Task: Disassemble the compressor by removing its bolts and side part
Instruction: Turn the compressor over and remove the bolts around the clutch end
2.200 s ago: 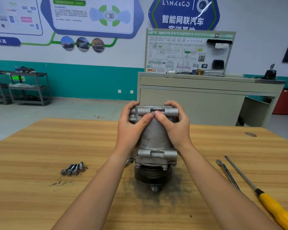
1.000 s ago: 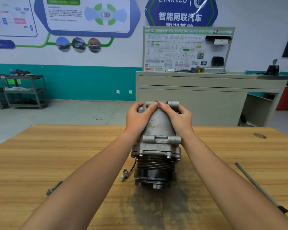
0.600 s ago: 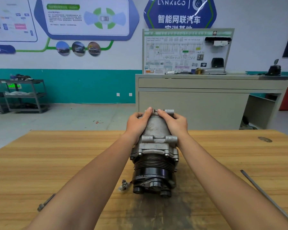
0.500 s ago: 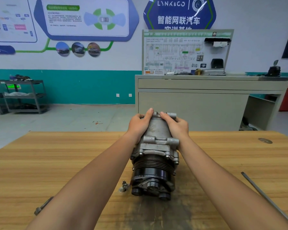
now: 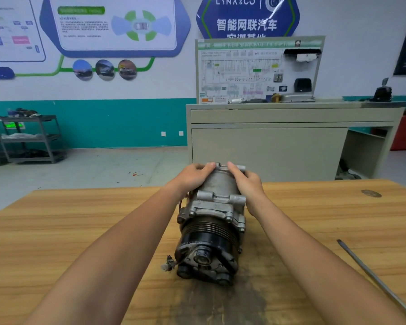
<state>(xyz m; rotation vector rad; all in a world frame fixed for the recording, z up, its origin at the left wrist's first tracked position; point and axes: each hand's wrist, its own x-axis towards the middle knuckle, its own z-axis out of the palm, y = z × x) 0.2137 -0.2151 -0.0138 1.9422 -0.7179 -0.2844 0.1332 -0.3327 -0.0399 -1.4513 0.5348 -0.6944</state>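
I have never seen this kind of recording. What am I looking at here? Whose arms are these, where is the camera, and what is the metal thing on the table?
There is no robot here. The camera sits on a person's head and looks forward and down, so the two bare arms are that person's own. The left hand and the right hand both grip the far end of a metal compressor. It lies on a wooden table with its black pulley toward the camera. A small plug on a wire lies beside it. At the right lies a long thin metal tool. Behind the table is a workshop room.
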